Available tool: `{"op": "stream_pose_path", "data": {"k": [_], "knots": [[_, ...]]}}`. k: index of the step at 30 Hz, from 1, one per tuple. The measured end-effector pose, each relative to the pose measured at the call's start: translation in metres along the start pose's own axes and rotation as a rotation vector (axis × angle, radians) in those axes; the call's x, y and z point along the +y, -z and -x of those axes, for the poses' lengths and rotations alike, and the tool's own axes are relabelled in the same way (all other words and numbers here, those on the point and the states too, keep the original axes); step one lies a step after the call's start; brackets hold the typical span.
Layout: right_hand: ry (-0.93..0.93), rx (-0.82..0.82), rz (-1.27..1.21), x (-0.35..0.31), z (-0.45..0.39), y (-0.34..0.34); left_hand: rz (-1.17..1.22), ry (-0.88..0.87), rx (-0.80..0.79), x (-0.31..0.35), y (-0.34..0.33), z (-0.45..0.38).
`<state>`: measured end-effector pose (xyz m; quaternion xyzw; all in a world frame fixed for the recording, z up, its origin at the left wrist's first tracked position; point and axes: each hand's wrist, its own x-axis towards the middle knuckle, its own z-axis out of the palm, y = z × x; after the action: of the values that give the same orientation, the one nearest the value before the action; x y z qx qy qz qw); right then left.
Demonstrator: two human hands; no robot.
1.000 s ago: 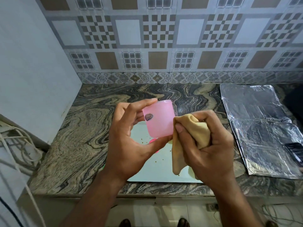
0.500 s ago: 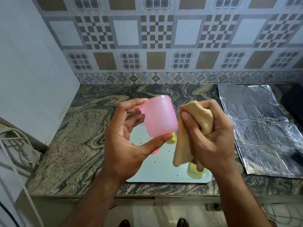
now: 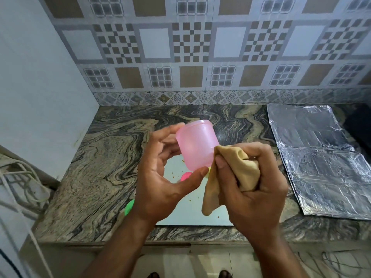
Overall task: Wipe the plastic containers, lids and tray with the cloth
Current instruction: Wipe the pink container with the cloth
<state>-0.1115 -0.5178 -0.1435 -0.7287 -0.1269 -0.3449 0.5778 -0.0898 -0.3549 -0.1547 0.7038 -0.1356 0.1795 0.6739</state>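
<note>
The left hand holds a pink plastic container up in the air, in the middle of the picture. The thumb pinches it from below and the fingers wrap round its far side. The right hand sits at about 4 o'clock from the container. It is squeezed tight around a bunched tan cloth. The top of the cloth touches the container's lower right side, and one end hangs down.

Under the hands a pale tray lies on the swirly stone counter, with little brown crumbs on it. A pink lid peeks out just below the container. A green lid shows at 8 o'clock, by the left wrist. Shiny foil lies at 3 o'clock.
</note>
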Motion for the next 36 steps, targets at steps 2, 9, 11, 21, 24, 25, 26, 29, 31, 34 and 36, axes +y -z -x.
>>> {"op": "stream_pose_path", "data": {"k": [2, 9, 11, 21, 24, 25, 26, 29, 31, 34, 36], "knots": [[0.028, -0.014, 0.035, -0.001, -0.002, 0.004, -0.080, -0.050, 0.000, -0.001, 0.003, -0.003], [0.131, -0.188, 0.250, -0.007, -0.027, 0.014, -0.353, -0.207, -0.026, 0.001, 0.008, -0.004], [0.096, -0.203, 0.221, -0.005, -0.033, 0.013, -0.368, -0.242, -0.027, 0.001, 0.010, -0.005], [-0.052, -0.082, -0.046, 0.002, -0.019, 0.011, 0.027, -0.049, 0.099, -0.001, 0.009, -0.002], [-0.047, -0.031, -0.060, -0.001, 0.000, 0.002, 0.087, 0.000, 0.087, -0.002, 0.003, 0.000], [-0.042, -0.013, -0.069, -0.002, 0.003, -0.001, 0.109, 0.013, 0.071, -0.002, 0.001, 0.001], [-0.031, -0.003, -0.078, -0.002, 0.005, -0.002, 0.128, 0.024, 0.055, -0.002, -0.001, 0.002], [0.010, -0.025, -0.083, -0.005, 0.003, -0.001, 0.151, 0.025, 0.013, 0.000, -0.002, 0.002], [0.035, -0.055, -0.045, -0.004, 0.002, 0.002, 0.139, 0.014, 0.007, 0.002, -0.002, 0.000], [0.037, -0.092, 0.015, 0.002, 0.001, 0.008, 0.025, -0.040, 0.038, 0.001, 0.004, -0.003], [0.026, -0.102, 0.034, 0.003, -0.001, 0.011, -0.139, -0.101, 0.033, -0.002, 0.010, -0.006]]}}
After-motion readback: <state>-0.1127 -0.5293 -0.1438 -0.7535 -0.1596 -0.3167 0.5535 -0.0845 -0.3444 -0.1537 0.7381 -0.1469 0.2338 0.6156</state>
